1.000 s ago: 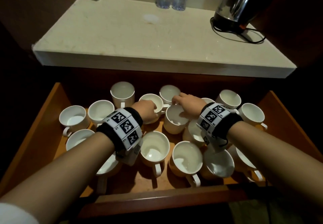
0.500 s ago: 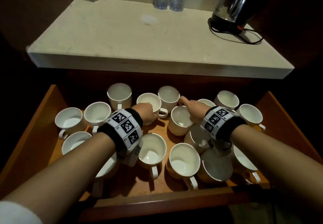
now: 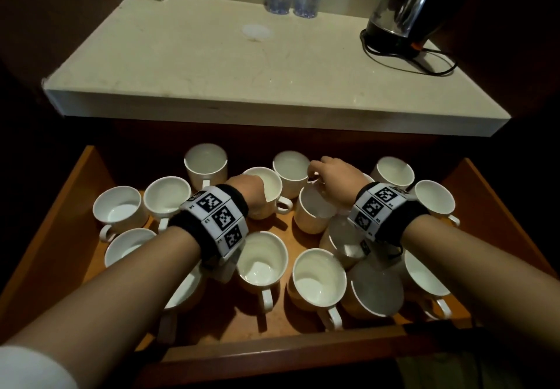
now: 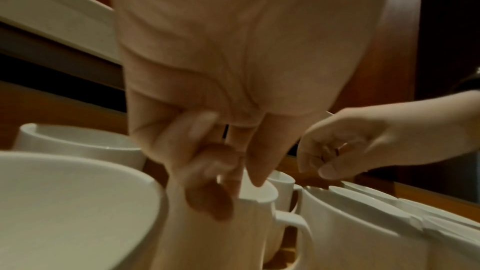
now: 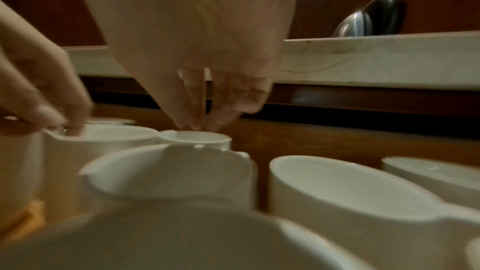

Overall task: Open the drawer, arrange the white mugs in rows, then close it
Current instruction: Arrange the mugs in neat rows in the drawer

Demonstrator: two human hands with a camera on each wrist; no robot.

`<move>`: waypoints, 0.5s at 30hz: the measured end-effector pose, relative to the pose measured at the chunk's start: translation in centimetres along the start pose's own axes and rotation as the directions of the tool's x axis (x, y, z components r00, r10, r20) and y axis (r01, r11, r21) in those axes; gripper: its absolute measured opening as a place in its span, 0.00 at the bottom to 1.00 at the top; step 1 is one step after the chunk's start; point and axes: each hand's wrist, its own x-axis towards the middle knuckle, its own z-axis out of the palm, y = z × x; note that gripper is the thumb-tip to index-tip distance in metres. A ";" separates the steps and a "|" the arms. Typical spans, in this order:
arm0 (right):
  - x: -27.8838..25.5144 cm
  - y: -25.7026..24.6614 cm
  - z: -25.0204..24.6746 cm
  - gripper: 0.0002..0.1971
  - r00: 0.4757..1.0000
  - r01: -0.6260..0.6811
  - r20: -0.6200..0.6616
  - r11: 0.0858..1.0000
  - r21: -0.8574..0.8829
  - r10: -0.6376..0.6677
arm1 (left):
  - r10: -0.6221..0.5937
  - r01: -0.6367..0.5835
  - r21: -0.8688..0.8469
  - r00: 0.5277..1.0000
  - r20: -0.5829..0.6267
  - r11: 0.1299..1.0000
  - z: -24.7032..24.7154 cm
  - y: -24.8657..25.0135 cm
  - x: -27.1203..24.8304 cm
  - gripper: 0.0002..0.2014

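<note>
Left hand [image 3: 247, 190] pinching a mug [image 3: 264, 191] rim; right hand [image 3: 335, 181], fingers loose, fingertips touching the rim of the back mug [image 3: 291, 168], just ahead, nearer than left.

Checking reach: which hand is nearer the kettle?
Right. The right hand is in the drawer below the kettle, slightly leftward; the left hand sits farther left.

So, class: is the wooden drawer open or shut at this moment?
Open. The drawer is pulled out below the countertop, its white mugs exposed from above.
</note>
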 end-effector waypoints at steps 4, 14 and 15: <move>0.6 -2.5 0.9 0.11 0.990 0.128 0.056 0.991 0.045 -0.130 | -0.018 0.016 -0.024 0.996 -0.089 1.000 -0.3 -1.3 0.7 0.16; 0.6 -3.2 1.7 0.13 0.966 0.187 0.182 0.982 -0.005 -0.183 | -0.023 0.012 -0.088 0.993 -0.119 0.996 -0.2 -2.3 0.8 0.15; 0.7 -3.1 1.8 0.13 0.968 0.177 0.179 0.984 0.014 -0.177 | -0.024 0.012 -0.095 0.992 -0.120 0.995 -0.1 -2.4 0.8 0.15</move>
